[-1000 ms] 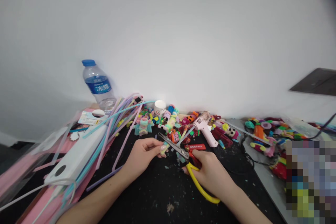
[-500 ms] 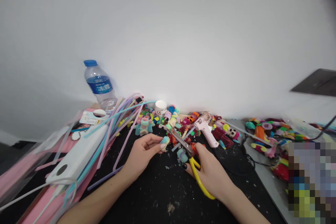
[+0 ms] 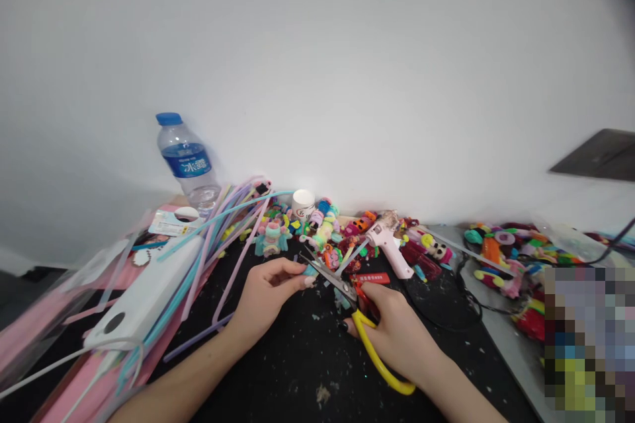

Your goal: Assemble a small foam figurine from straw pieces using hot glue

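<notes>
My left hand (image 3: 272, 291) pinches a small fuzzy light-blue piece (image 3: 311, 270) between thumb and fingertips; most of it is hidden by the fingers and the blades. In my right hand (image 3: 389, 317) are scissors (image 3: 371, 342) with yellow and red handles, the blades slightly parted and lying across the light-blue piece. Under the blades, on the black table surface (image 3: 292, 357), lies a fuzzy blue-grey bit (image 3: 341, 299), partly covered. Just beyond my left hand stands a fuzzy teal and pink figure (image 3: 272, 236).
A pink glue gun (image 3: 394, 251) lies beyond my right hand, among colourful fuzzy figures. At left are a bundle of pipe cleaners (image 3: 208, 238), a white power strip (image 3: 143, 297) and a water bottle (image 3: 186, 158). A paper cup (image 3: 303, 203) stands near the wall.
The scissor blades have moved left and slightly down, now crossing the fuzzy piece in my left hand. A red label beside my right hand has come into view.
</notes>
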Demonstrator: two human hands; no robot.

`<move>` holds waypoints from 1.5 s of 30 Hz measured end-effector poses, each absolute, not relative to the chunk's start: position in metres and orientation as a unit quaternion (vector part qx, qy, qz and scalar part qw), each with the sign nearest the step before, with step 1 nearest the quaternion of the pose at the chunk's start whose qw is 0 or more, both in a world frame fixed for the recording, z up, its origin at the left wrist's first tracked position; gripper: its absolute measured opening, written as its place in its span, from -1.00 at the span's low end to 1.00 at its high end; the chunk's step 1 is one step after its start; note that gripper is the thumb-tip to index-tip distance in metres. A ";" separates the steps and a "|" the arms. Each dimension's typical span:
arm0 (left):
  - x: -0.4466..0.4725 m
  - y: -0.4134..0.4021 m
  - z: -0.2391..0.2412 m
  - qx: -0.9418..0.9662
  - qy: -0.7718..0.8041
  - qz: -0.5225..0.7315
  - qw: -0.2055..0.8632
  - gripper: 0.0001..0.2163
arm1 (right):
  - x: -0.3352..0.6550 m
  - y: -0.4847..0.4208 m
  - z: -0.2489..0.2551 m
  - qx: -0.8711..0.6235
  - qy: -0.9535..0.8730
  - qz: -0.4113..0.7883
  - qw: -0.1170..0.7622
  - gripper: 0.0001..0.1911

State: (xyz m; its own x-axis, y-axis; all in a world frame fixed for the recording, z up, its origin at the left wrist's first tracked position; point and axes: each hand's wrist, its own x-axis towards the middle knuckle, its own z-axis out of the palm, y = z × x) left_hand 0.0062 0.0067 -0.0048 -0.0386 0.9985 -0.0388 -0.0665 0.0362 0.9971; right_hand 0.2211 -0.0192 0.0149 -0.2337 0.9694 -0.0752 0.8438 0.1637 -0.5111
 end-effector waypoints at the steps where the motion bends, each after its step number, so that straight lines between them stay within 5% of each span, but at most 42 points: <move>1: 0.006 0.007 -0.005 0.466 0.504 0.517 0.512 -0.89 | 0.221 -0.019 0.014 -0.603 -0.750 0.238 0.136 -0.72; 24: 0.005 0.007 -0.007 0.495 0.505 0.493 0.507 -0.93 | 0.228 -0.014 0.006 -0.591 -0.767 0.212 0.132 -0.61; 45: 0.005 0.006 -0.002 0.516 0.501 0.470 0.511 -0.92 | 0.221 -0.020 0.026 -0.597 -0.763 0.222 0.109 -0.75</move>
